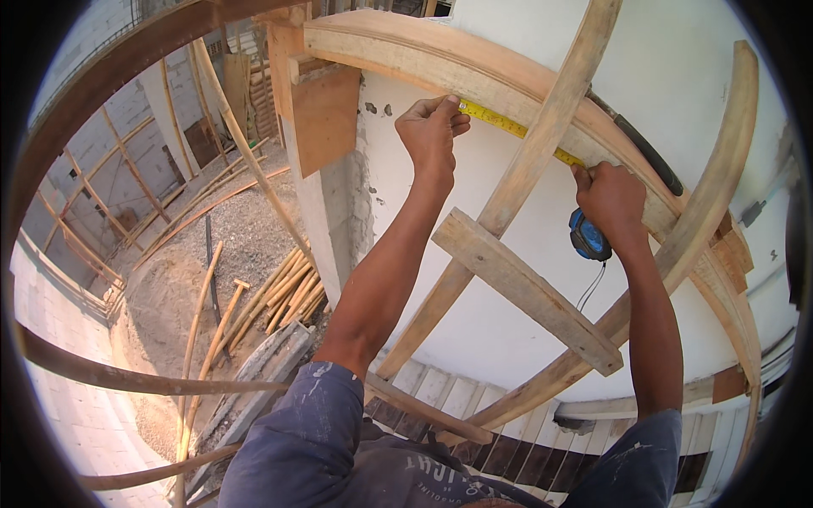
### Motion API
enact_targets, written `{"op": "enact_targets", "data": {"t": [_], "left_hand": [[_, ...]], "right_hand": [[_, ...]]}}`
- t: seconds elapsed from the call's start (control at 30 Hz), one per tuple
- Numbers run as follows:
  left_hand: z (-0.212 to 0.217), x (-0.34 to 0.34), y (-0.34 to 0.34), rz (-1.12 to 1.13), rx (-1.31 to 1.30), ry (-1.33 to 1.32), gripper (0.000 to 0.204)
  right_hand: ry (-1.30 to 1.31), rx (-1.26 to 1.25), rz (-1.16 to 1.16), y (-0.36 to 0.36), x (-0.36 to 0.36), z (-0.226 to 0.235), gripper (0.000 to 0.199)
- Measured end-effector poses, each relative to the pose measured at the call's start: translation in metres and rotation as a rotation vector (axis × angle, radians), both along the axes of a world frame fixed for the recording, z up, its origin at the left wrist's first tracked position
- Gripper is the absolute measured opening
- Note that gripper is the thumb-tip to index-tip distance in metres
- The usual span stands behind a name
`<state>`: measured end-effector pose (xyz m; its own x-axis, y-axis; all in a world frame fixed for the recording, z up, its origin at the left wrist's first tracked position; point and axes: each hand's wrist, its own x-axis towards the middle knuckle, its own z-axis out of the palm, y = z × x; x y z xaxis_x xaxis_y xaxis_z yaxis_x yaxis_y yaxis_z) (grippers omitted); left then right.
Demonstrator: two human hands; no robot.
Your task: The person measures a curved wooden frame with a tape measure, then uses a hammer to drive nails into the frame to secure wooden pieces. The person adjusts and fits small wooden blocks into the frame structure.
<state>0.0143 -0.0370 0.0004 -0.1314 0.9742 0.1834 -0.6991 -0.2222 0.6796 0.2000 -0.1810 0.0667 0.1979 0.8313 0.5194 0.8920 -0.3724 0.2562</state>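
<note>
A yellow tape measure blade (491, 118) stretches between my hands along the lower edge of a long wooden beam (423, 52). My left hand (430, 135) is closed, pinching the blade's end against the beam near its left part. Farther right, my right hand (611, 199) grips the blue and black tape measure case (588, 235), its thumb by the blade, with a thin wrist cord hanging below. A slanting timber post (542, 127) crosses in front of the blade and hides part of it. Behind is a white wall (474, 178).
A short wooden block (529, 292) crosses the timbers below my hands. A black-handled tool (648, 152) lies along the beam. Another slanting timber (720, 161) stands right. Bamboo poles (284, 288) and gravel (246, 212) lie far below left. Rusty metal bars (144, 381) cross at left.
</note>
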Motion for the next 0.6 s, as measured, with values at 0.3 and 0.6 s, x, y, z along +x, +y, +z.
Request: {"op": "enact_targets", "data": {"t": [0.3, 0.6], "left_hand": [[0.011, 0.003, 0.008, -0.013, 0.111, -0.042, 0.022], [0.005, 0.003, 0.007, 0.015, 0.11, -0.063, 0.021]], "right_hand": [[-0.004, 0.03, 0.011, 0.0, 0.004, -0.003, 0.045], [-0.069, 0.051, 0.031, -0.001, 0.004, -0.003, 0.046]]}}
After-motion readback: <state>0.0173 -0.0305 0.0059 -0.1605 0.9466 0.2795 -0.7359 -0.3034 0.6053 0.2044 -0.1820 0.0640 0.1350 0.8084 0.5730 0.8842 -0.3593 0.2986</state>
